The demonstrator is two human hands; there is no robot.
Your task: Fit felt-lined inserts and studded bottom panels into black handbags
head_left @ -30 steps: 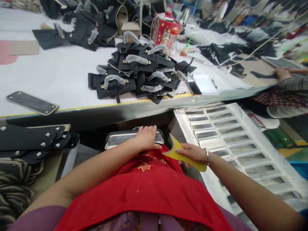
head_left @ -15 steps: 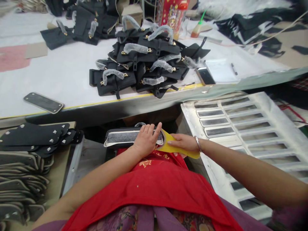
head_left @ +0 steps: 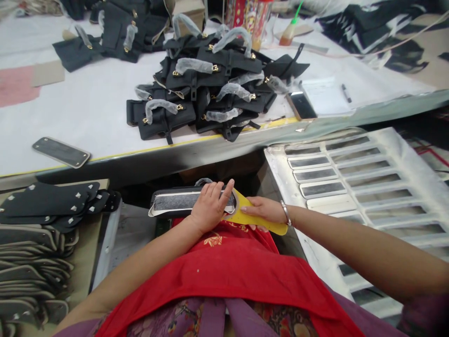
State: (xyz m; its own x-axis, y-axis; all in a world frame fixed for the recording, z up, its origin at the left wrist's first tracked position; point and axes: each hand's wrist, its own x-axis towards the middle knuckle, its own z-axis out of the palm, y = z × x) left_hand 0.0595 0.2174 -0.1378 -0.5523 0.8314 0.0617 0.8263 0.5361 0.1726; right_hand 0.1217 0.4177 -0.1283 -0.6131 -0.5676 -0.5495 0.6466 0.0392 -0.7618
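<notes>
My left hand [head_left: 211, 204] lies over the right part of a black handbag [head_left: 175, 189], fingers stretched out flat and the index finger pointing up. The bag rests at my lap with its base facing up. A grey panel [head_left: 171, 201] with white edging covers that base. My right hand [head_left: 266, 210] is closed on a flat yellow tool [head_left: 243, 216], thumb on top. The tool's wide curved end meets the bag's right end beside my left hand. A plastic-wrapped handle [head_left: 203, 181] shows behind the bag.
Black bags [head_left: 196, 86] with wrapped handles are piled on the white table [head_left: 87, 112]. A loose base plate [head_left: 61, 151] lies at left. Stacked plates [head_left: 28, 267] stand left of me. At right is a white slotted rack [head_left: 379, 187] holding grey plates [head_left: 322, 189].
Both hands, the bag and the yellow tool keep nearly the same arrangement. The whole view has shifted and tilted slightly.
</notes>
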